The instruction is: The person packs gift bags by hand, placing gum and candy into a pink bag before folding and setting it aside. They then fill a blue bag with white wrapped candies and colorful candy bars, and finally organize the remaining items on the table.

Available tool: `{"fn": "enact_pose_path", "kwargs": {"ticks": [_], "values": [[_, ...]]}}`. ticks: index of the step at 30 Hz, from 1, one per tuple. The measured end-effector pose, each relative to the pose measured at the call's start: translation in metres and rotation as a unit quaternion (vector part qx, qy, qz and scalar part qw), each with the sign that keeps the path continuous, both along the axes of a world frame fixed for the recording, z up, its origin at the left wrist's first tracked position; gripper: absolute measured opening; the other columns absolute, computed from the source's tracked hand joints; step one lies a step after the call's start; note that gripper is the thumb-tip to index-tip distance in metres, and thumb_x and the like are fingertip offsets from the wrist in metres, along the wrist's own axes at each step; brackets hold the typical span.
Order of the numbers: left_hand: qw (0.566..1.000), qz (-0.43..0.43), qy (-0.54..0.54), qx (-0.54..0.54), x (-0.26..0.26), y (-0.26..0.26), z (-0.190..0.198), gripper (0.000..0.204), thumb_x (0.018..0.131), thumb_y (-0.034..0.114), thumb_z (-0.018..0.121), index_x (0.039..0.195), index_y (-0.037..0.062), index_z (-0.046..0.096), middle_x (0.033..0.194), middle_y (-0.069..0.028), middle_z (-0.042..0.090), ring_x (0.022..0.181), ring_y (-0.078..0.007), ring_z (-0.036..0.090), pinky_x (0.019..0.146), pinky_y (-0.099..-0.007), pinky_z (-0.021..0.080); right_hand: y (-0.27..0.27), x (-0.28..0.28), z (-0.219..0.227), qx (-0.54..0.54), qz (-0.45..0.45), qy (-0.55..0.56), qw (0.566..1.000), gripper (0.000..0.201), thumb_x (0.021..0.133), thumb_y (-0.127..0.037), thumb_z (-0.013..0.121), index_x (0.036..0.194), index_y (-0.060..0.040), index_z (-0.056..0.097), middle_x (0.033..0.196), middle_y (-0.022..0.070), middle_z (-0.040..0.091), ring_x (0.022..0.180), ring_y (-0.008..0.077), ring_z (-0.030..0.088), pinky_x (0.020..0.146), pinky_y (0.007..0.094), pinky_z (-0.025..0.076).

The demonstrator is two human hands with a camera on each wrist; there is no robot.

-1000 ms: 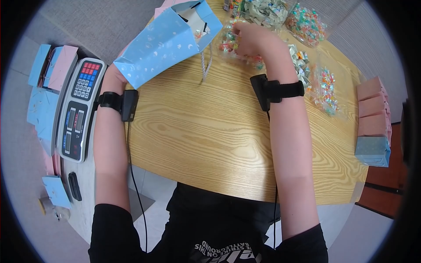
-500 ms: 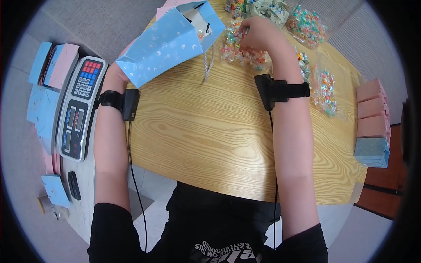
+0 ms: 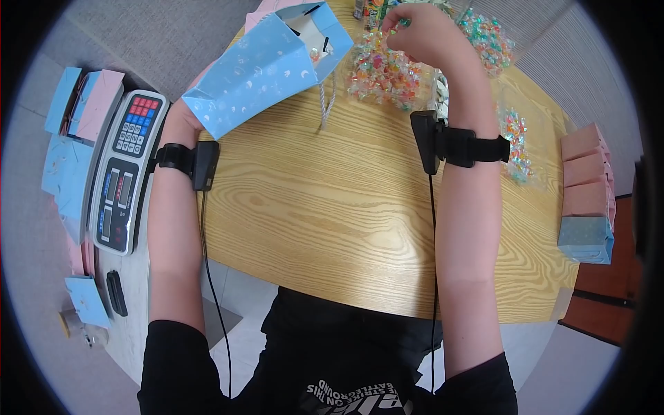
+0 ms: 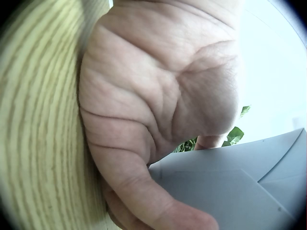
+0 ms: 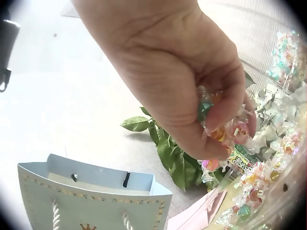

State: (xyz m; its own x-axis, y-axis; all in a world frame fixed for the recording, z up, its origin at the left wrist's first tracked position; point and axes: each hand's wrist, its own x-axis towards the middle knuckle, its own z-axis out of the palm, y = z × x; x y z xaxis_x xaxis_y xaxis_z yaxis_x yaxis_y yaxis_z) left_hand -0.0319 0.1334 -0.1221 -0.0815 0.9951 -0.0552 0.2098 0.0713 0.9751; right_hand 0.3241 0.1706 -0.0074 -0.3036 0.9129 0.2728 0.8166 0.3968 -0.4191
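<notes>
Wrapped candies in clear, shiny twists (image 5: 218, 132) fill my right hand (image 3: 429, 34), whose fingers curl round them above the bag of wrapped candies (image 3: 384, 76). A light blue paper gift bag (image 3: 256, 76) with a white rope handle leans on the table, its mouth toward the candy and a few candies inside. My left hand (image 4: 158, 96) grips the gift bag near its bottom, fingers along one face and thumb behind. In the head view the bag hides most of that hand.
A scale (image 3: 128, 173) stands at the left beside folded blue and pink bags (image 3: 76, 155). More candy lies in clear bags at the back right (image 3: 487, 41) and right (image 3: 517, 145). Pink bags (image 3: 588, 166) line the right edge. Green leaves (image 5: 168, 153) show behind.
My right hand has lifted out of the candy bag and shifted up and right, with candies now between its fingers. The left hand and gift bag have barely moved.
</notes>
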Motion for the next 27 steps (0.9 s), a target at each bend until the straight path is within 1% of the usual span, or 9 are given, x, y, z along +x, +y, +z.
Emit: {"fn": "enact_pose_path", "kwargs": {"ticks": [2, 8, 11, 13, 15, 17, 19, 23, 27], "values": [[0.999, -0.003, 0.052, -0.012, 0.001, 0.0, 0.001, 0.031, 0.094, 0.032, 0.062, 0.111, 0.0063, 0.063, 0.077, -0.0065, 0.066, 0.064, -0.0122, 0.061, 0.048, -0.0252, 0.046, -0.009, -0.002, 0.011, 0.004, -0.005, 0.009, 1.0, 0.022, 0.072, -0.013, 0.067, 0.091, -0.0021, 0.071, 0.081, 0.0182, 0.07, 0.077, 0.0294, 0.067, 0.07, 0.0364, 0.052], [0.997, -0.061, -0.039, 0.008, -0.014, 0.003, -0.003, 0.034, 0.095, 0.033, 0.061, 0.115, 0.0068, 0.062, 0.078, -0.0072, 0.067, 0.062, -0.0117, 0.061, 0.044, -0.025, 0.044, -0.058, -0.021, 0.059, -0.041, 0.043, 0.095, 0.994, 0.022, 0.07, -0.009, 0.068, 0.09, -0.0012, 0.069, 0.072, 0.0143, 0.066, 0.069, 0.0208, 0.061, 0.067, 0.0335, 0.05], [0.994, -0.061, -0.083, -0.025, -0.016, 0.002, 0.001, 0.038, 0.09, 0.031, 0.069, 0.118, 0.0065, 0.06, 0.088, -0.0081, 0.068, 0.074, -0.0136, 0.064, 0.058, -0.0268, 0.051, -0.072, -0.026, 0.07, -0.071, 0.11, 0.126, 0.983, 0.022, 0.071, -0.008, 0.069, 0.091, -0.0001, 0.068, 0.074, 0.0143, 0.066, 0.068, 0.0199, 0.061, 0.067, 0.0327, 0.05], [0.931, -0.106, -0.335, -0.101, -0.026, 0.003, -0.004, 0.036, 0.098, 0.017, 0.055, 0.132, 0.0058, 0.055, 0.118, -0.0101, 0.064, 0.1, -0.0166, 0.067, 0.08, -0.0289, 0.06, -0.072, -0.034, 0.067, -0.094, 0.168, 0.149, 0.97, 0.022, 0.071, -0.008, 0.068, 0.091, 0.0004, 0.068, 0.077, 0.015, 0.067, 0.069, 0.0204, 0.063, 0.067, 0.0324, 0.05], [0.936, -0.102, -0.322, -0.095, -0.026, 0.002, -0.003, 0.036, 0.098, 0.017, 0.055, 0.132, 0.0058, 0.055, 0.118, -0.0099, 0.064, 0.1, -0.0164, 0.066, 0.08, -0.0287, 0.059, -0.068, -0.05, 0.056, -0.08, 0.234, 0.126, 0.961, 0.02, 0.073, -0.008, 0.069, 0.091, 0.0007, 0.068, 0.083, 0.0167, 0.068, 0.076, 0.0219, 0.066, 0.071, 0.0321, 0.052], [0.947, -0.093, -0.295, -0.084, -0.026, 0.002, -0.003, 0.036, 0.098, 0.018, 0.056, 0.132, 0.0059, 0.055, 0.118, -0.0096, 0.064, 0.101, -0.0161, 0.066, 0.08, -0.0284, 0.059, -0.062, -0.051, 0.051, -0.194, 0.299, 0.152, 0.922, 0.021, 0.074, -0.01, 0.068, 0.093, 0.0006, 0.069, 0.086, 0.0177, 0.069, 0.085, 0.0232, 0.068, 0.076, 0.0325, 0.052], [0.957, -0.084, -0.269, -0.073, -0.024, 0.0, -0.002, 0.036, 0.098, 0.018, 0.056, 0.132, 0.006, 0.055, 0.117, -0.0093, 0.064, 0.101, -0.0157, 0.066, 0.081, -0.0282, 0.059, -0.051, -0.084, 0.007, 0.029, 0.276, 0.137, 0.951, 0.031, 0.07, -0.009, 0.074, 0.101, -0.0067, 0.073, 0.093, 0.0162, 0.071, 0.086, 0.0299, 0.069, 0.075, 0.0367, 0.055], [0.973, -0.066, -0.215, -0.05, -0.017, -0.006, 0.006, 0.037, 0.098, 0.019, 0.056, 0.132, 0.0063, 0.055, 0.117, -0.0086, 0.064, 0.101, -0.0151, 0.066, 0.081, -0.0276, 0.058, -0.073, -0.086, 0.011, -0.083, 0.33, 0.023, 0.94, 0.028, 0.077, -0.003, 0.063, 0.103, -0.0015, 0.071, 0.092, 0.0186, 0.071, 0.084, 0.031, 0.069, 0.073, 0.0373, 0.054], [0.975, -0.075, -0.206, -0.038, -0.01, -0.013, 0.013, 0.036, 0.098, 0.02, 0.056, 0.132, 0.0062, 0.055, 0.116, -0.0081, 0.065, 0.1, -0.0147, 0.065, 0.081, -0.0273, 0.058, -0.071, -0.083, 0.01, -0.111, 0.324, 0.086, 0.935, 0.028, 0.077, 0.0, 0.059, 0.102, -0.0001, 0.071, 0.091, 0.0195, 0.071, 0.083, 0.0326, 0.069, 0.074, 0.0384, 0.054]]}}
